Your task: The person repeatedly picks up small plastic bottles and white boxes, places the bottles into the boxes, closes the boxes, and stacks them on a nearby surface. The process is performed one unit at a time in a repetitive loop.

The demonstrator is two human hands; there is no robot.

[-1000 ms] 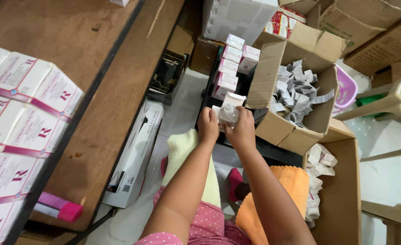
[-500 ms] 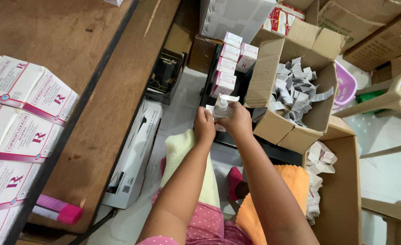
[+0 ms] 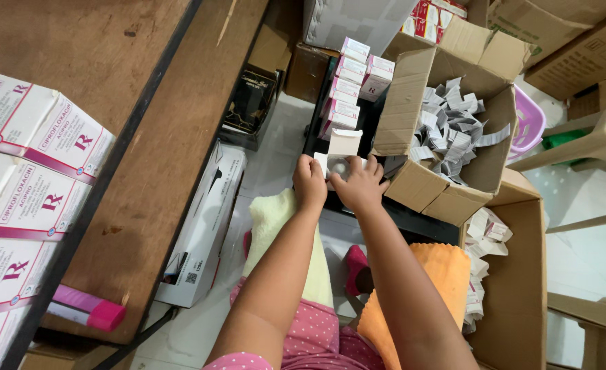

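Together the left hand (image 3: 310,182) and the right hand (image 3: 360,186) grip a small white carton (image 3: 341,154), fingers closed on its lower half from either side, its top flap standing open above the fingertips. The carton sits just left of the big cardboard box (image 3: 412,96), the landmark for everything else, and nearly touches that box's near wall, so there is little room on that side. Left of the box, beyond the hands, a row of pink-and-white packs (image 3: 347,89) stands upright in a dark tray, close above the carton. The box itself is full of folded grey paper leaflets (image 3: 450,127). Below it lie an orange cloth (image 3: 440,274) and a cream towel (image 3: 275,219) across the person's lap, with a gap of pale floor farther left, up to a long white box (image 3: 203,226) against the wooden table (image 3: 111,62). Stacked medicine cartons (image 3: 29,157) sit at the table's edge, far left of the big box, with a pink marker (image 3: 87,310) below them. Compared with half a second ago, the carton is held lower and squarer, its flap now upright, and the hands are closer together.
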